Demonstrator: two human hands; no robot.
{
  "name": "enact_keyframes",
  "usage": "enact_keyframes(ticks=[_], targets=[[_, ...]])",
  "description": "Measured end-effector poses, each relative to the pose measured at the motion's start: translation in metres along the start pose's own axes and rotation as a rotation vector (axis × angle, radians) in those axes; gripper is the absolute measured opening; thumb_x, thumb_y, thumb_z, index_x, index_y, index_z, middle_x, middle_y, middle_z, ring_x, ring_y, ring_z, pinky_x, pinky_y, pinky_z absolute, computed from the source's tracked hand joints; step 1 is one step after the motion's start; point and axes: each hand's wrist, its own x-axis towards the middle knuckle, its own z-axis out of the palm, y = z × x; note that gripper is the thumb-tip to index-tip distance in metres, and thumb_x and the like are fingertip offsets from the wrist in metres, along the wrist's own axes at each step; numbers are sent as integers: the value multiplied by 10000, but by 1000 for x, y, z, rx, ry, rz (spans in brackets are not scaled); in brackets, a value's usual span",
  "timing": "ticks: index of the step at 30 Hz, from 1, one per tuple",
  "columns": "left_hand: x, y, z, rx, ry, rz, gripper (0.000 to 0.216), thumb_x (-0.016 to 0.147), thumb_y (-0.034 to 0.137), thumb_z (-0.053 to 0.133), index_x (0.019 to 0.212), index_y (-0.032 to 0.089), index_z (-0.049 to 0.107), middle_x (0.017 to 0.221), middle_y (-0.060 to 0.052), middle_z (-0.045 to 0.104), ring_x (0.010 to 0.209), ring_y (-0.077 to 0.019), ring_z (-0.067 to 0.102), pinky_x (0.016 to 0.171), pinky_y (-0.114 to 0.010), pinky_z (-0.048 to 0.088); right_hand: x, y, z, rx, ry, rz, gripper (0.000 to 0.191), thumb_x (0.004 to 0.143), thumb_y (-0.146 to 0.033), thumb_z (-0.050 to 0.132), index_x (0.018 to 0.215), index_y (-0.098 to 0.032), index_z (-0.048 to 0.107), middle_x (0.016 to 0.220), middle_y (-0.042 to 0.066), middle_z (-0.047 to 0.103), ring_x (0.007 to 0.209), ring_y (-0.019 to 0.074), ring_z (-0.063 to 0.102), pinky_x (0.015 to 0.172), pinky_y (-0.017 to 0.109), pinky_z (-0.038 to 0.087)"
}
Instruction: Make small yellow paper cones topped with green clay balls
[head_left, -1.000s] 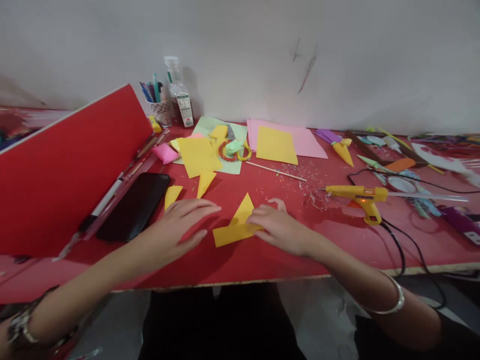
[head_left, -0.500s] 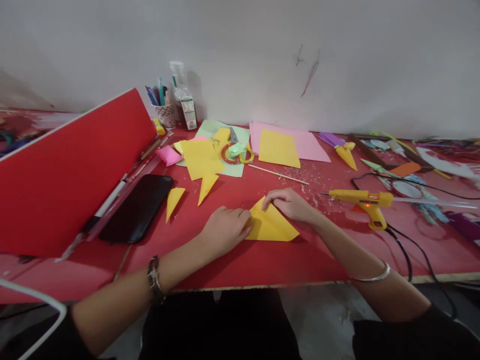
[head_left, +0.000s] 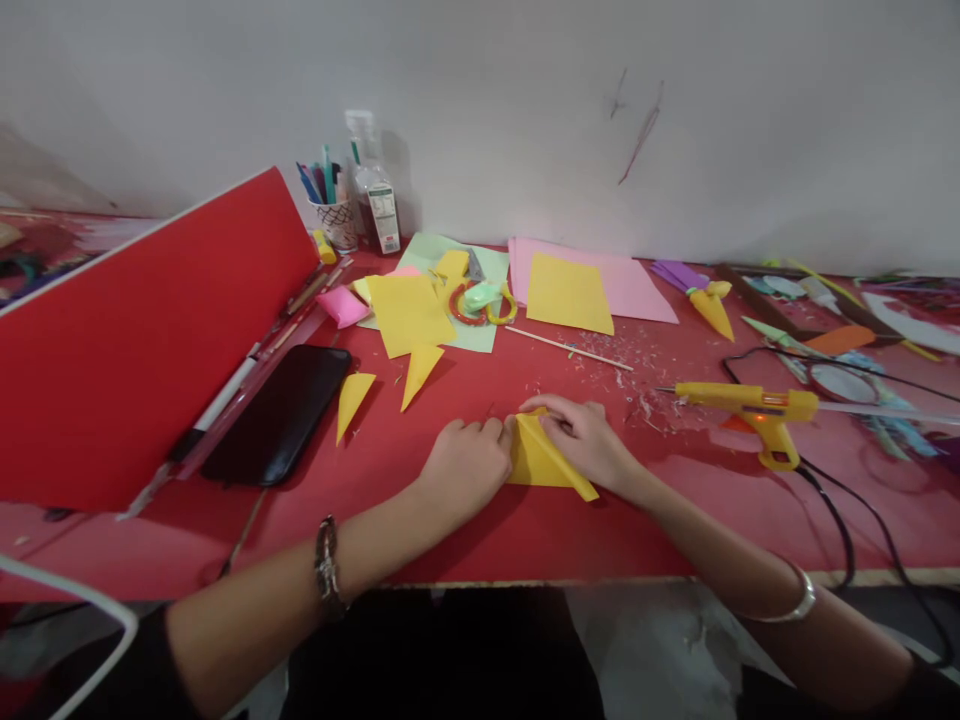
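Observation:
A folded yellow paper piece (head_left: 541, 462) lies on the red table (head_left: 525, 530) near its front edge. My left hand (head_left: 466, 462) is curled, its fingertips pressed on the paper's left edge. My right hand (head_left: 589, 438) lies over the paper's right side, with its fingers closed on a fold that runs diagonally down to the right. Both hands hold the same piece flat against the table.
A black phone (head_left: 281, 412) and a tilted red board (head_left: 142, 330) lie to the left. Yellow scraps (head_left: 409, 320), scissors (head_left: 480, 300), a pen cup (head_left: 334, 215) and pink sheets (head_left: 600, 280) sit behind. A yellow glue gun (head_left: 757, 410) with its cord lies to the right.
The yellow triangle has been folded narrower. My right hand has moved down onto it and my left hand has closed in at its left edge.

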Motion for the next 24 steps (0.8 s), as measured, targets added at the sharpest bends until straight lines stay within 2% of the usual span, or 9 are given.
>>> enact_keyframes(ticks=[2, 6, 11, 14, 17, 20, 24], targets=[[1, 1, -1, 20, -10, 19, 369, 799, 60, 409, 1162, 13, 456, 760, -105, 620, 685, -192, 610, 520, -272, 405, -1, -3, 1, -61, 9, -11, 276, 784, -154, 359, 890, -209, 608, 541, -30, 588, 480, 123, 515, 621, 298, 326], [2, 2, -3, 66, -32, 27, 382, 796, 26, 391, 1173, 5, 444, 776, -111, 620, 667, -189, 606, 511, -274, 401, -4, -3, 3, -120, 6, -32, 300, 799, -130, 338, 901, -227, 602, 737, 6, 671, 640, 162, 585, 737, 370, 278], [3, 4, -5, 87, -66, 26, 388, 794, 9, 376, 1177, -2, 440, 775, -113, 619, 657, -190, 603, 506, -273, 399, -8, 4, 3, -136, 48, -23, 292, 798, -121, 336, 896, -227, 590, 847, 25, 681, 750, 181, 607, 777, 382, 260], [3, 6, -5, 102, -81, 29, 403, 789, -4, 368, 1189, -16, 426, 777, -117, 618, 661, -186, 601, 513, -270, 401, -10, 8, 0, -152, 89, 7, 270, 806, -154, 340, 932, -213, 571, 737, 23, 670, 663, 168, 599, 785, 388, 276], [4, 8, -4, 120, -82, 32, 406, 797, 6, 363, 1199, -23, 411, 789, -122, 616, 671, -187, 598, 517, -269, 403, -15, 5, -4, -166, 95, 45, 258, 803, -241, 388, 1010, -214, 539, 572, -25, 592, 561, 151, 561, 821, 426, 273], [4, 9, -4, 128, -110, 26, 414, 803, 32, 378, 1213, -24, 391, 794, -124, 612, 680, -189, 596, 519, -269, 405, -22, 2, -8, -124, 61, 66, 306, 758, -321, 467, 1047, -233, 516, 559, -48, 548, 572, 157, 547, 835, 452, 275], [4, 8, -4, 125, -115, 27, 420, 802, 36, 382, 1219, -9, 383, 803, -123, 611, 696, -190, 595, 526, -267, 410, -29, 3, -11, 19, 6, 52, 249, 758, -290, 432, 983, -229, 521, 472, -74, 430, 470, 130, 470, 699, 353, 366]])
